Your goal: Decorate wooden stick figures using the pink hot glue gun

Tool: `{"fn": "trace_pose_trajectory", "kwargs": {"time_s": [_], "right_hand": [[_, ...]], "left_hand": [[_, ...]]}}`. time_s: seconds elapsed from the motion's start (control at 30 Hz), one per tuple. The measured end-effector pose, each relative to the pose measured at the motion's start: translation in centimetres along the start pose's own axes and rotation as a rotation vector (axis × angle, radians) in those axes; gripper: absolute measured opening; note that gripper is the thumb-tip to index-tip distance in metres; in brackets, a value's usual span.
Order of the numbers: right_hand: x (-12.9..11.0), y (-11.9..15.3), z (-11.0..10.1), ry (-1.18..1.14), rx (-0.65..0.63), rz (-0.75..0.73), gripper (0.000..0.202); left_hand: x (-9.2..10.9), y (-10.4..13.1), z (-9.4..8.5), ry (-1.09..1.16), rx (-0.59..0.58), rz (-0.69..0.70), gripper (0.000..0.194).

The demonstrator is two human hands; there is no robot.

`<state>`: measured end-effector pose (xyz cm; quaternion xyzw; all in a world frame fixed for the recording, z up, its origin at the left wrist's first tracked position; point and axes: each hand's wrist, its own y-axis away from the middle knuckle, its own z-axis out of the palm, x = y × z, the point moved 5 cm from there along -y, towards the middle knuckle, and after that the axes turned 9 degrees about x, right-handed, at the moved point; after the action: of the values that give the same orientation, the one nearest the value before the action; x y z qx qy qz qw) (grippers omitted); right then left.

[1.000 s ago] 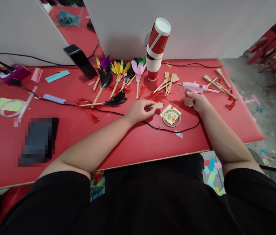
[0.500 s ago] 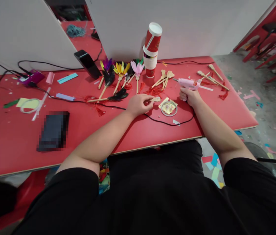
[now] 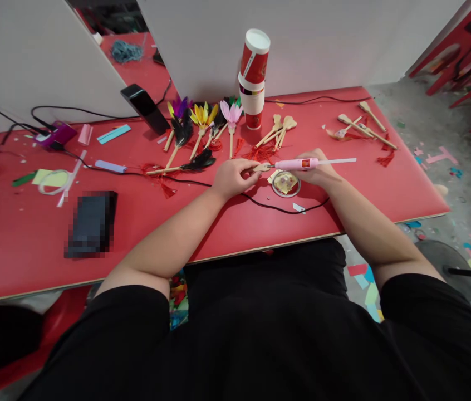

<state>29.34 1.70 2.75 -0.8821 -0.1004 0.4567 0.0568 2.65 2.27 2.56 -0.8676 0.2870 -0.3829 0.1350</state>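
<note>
Closed in a pinch, my left hand (image 3: 234, 177) holds a small pale wooden piece (image 3: 264, 167) with a rounded head. My right hand (image 3: 318, 169) is wrapped round a pink hot glue gun (image 3: 294, 164), turned so its nozzle is at the wooden piece; whether the two touch I cannot tell. A translucent glue stick (image 3: 339, 161) juts from the back of the gun. Below the gun lies a round ring-shaped holder (image 3: 286, 185) with yellowish scraps in it. The gun's black cord (image 3: 277, 210) curves across the red table (image 3: 227, 231).
Feather-topped sticks (image 3: 203, 120) lie behind my left hand. Bare wooden sticks (image 3: 285, 129) with red tassels (image 3: 263, 153) lie beyond the gun, others (image 3: 363, 127) at right. Stacked paper cups (image 3: 254, 72) stand by the wall. A dark pixelated object (image 3: 91, 223) and a purple power strip (image 3: 57, 135) are left.
My right hand has brought the glue gun left and down, swinging its nozzle onto the wooden piece. My left hand stays nearly in place. The view has shifted slightly.
</note>
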Motion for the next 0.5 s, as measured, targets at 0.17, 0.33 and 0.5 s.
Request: {"fn": "trace_pose_trajectory", "kwargs": {"time_s": [0.17,0.33,0.5], "right_hand": [[-0.4,0.1,0.1,0.143,-0.029,-0.032,0.054],[-1.3,0.4,-0.3,0.209,-0.002,-0.153,0.054],[-1.8,0.4,-0.6,0.198,0.02,-0.214,0.041]], "left_hand": [[0.1,0.2,0.0,0.006,0.014,0.03,0.037],[0.0,0.4,0.2,-0.047,0.0,0.061,0.047],[-0.1,0.5,0.1,-0.065,0.019,0.066,0.049]]}}
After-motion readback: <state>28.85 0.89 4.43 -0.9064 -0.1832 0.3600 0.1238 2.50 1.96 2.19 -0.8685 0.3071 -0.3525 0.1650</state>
